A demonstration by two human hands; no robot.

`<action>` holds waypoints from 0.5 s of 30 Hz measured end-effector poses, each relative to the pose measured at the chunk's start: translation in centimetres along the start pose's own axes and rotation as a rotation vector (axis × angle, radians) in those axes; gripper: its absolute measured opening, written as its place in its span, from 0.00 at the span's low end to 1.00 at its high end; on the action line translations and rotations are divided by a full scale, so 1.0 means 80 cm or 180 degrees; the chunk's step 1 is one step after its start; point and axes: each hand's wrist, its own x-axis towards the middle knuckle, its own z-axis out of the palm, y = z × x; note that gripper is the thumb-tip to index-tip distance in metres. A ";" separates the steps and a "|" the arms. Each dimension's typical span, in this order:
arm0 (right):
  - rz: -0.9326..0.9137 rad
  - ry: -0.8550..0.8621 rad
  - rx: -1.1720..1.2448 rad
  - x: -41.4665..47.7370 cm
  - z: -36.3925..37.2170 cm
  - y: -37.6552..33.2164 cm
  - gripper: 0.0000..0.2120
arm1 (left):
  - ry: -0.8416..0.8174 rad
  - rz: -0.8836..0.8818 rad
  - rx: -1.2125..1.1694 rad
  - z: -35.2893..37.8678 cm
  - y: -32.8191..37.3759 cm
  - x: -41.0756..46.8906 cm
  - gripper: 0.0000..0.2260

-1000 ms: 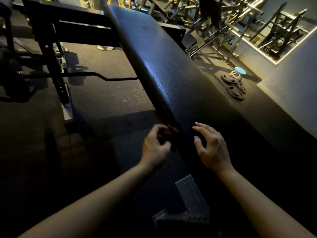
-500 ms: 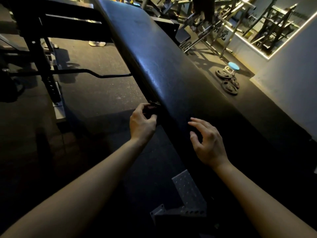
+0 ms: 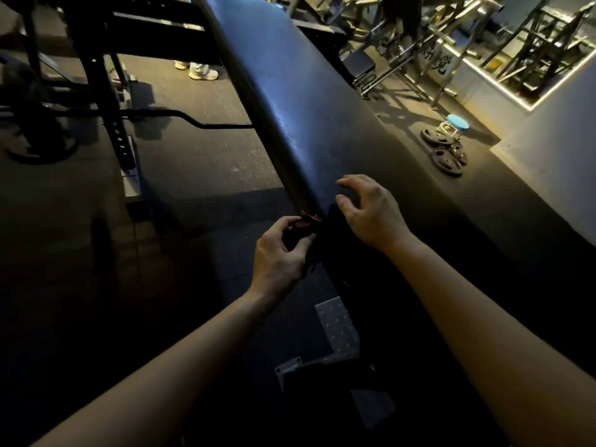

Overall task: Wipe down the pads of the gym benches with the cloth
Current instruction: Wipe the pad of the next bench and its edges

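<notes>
A long black bench pad (image 3: 309,101) runs from the top centre down to the lower right. My left hand (image 3: 280,253) grips a small dark cloth (image 3: 308,221) and holds it against the pad's left side edge. My right hand (image 3: 371,211) rests on top of the pad just right of the cloth, its fingers spread and slightly bent, holding nothing. The light is dim, and most of the cloth is hidden in my left hand.
A metal bench foot plate (image 3: 338,330) lies on the floor below my hands. A curl bar (image 3: 193,122) and a dark rack upright (image 3: 106,101) stand to the left. Weight plates (image 3: 446,153) and a blue-topped stool (image 3: 456,122) sit right. Someone's shoes (image 3: 201,72) are far back.
My left hand with the cloth has slid along the pad's left edge, away from me and then back toward me, ending close beside my right hand. My right hand has stayed on the pad top.
</notes>
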 end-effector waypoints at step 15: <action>-0.0411 -0.0283 0.0023 -0.249 -0.043 0.080 0.19 | 0.0775 0.0510 0.0687 0.088 0.009 -0.190 0.07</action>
